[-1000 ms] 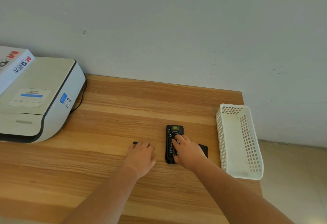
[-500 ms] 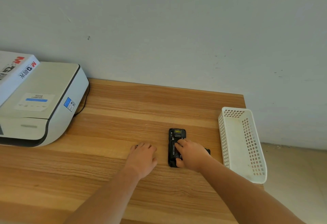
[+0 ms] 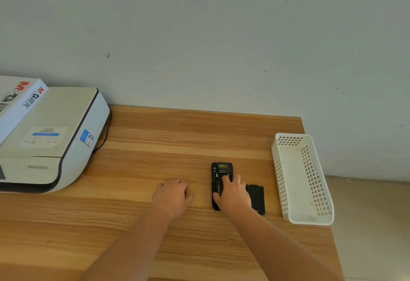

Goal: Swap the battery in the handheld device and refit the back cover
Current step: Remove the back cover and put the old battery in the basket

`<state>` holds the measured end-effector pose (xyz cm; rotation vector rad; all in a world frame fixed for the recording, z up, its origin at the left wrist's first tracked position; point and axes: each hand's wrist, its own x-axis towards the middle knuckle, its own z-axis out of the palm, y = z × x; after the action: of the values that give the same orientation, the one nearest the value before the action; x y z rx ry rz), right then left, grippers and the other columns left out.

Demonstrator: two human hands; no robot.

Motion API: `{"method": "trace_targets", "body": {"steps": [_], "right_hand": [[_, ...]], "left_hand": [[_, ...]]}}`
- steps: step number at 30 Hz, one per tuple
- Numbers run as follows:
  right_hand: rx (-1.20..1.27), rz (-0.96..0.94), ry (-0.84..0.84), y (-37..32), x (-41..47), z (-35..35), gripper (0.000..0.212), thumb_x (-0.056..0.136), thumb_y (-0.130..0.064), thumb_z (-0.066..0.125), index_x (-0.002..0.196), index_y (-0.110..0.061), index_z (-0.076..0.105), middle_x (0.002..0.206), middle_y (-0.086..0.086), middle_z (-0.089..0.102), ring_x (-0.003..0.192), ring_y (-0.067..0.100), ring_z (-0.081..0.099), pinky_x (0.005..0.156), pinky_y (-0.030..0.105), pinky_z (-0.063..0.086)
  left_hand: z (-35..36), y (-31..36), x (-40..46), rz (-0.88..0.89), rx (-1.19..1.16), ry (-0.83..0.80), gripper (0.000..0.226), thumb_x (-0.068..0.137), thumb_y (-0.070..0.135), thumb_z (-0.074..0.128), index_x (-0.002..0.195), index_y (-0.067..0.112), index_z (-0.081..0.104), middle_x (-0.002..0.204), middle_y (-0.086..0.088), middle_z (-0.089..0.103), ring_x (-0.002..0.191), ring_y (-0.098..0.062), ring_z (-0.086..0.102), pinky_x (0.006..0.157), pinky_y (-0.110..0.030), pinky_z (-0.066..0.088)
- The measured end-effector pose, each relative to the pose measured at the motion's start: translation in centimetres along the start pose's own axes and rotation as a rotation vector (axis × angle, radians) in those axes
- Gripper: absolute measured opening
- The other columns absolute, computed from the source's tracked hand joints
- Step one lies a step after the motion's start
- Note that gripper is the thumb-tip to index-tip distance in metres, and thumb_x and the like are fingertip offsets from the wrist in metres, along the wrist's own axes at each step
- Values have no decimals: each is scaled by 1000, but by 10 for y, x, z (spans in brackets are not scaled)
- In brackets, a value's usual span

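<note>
1. Device position: the handheld device (image 3: 218, 171) lies flat on the wooden table (image 3: 177, 134), back side up, long axis running 12 to 6 o'clock, cover off and internals exposed at its 12 o'clock end.
2. Right hand (image 3: 233, 194): laid over the lower body of the device, fingertips curled down onto the open battery bay. Whether they pinch a battery or only press cannot be told; the bay is mostly hidden beneath the hand.
3. Left hand (image 3: 173, 196): at 9 o'clock from the device, near but apart, palm down on the table with fingers loosely curled. Whether anything lies under it cannot be told.
4. Back cover (image 3: 256, 197): a flat dark panel just beside the device at 3 o'clock, partly hidden by the right hand.
5. Surroundings: white basket (image 3: 304, 183) further toward 3 o'clock; printer (image 3: 48, 138) well apart at 9 o'clock.
6. Assessed step: working the battery in its bay, cover not yet refitted.
7. Recommendation: steady the casing with the left hand, work the battery from one end instead of prying the middle, check contact alignment, and press evenly until flush.
</note>
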<state>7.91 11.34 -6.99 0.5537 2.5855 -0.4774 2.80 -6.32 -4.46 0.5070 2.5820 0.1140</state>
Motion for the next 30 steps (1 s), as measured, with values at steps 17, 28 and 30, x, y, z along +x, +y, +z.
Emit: {"method": "trace_targets", "body": {"steps": [17, 28, 30], "right_hand": [[190, 168, 31, -13, 0, -4, 57, 83, -36, 67, 130, -22, 37, 126, 8, 36, 115, 27, 43, 80, 37, 50], [243, 119, 160, 24, -21, -43, 52, 81, -34, 65, 126, -20, 41, 124, 6, 38, 110, 23, 44, 76, 31, 50], [257, 127, 210, 37, -23, -58, 51, 81, -35, 64, 125, -20, 42, 123, 6, 38, 108, 23, 45, 77, 31, 48]], "left_hand": [[-6, -3, -2, 29, 40, 13, 36, 97, 51, 40, 101, 24, 62, 105, 5, 60, 105, -17, 52, 94, -38, 39], [-7, 20, 7, 43, 29, 2, 37, 97, 51, 36, 100, 24, 61, 100, 7, 60, 94, -13, 50, 98, -38, 41], [-8, 29, 10, 48, 36, -19, 41, 98, 53, 32, 105, 24, 60, 105, 5, 60, 100, -14, 52, 100, -38, 41]]}}
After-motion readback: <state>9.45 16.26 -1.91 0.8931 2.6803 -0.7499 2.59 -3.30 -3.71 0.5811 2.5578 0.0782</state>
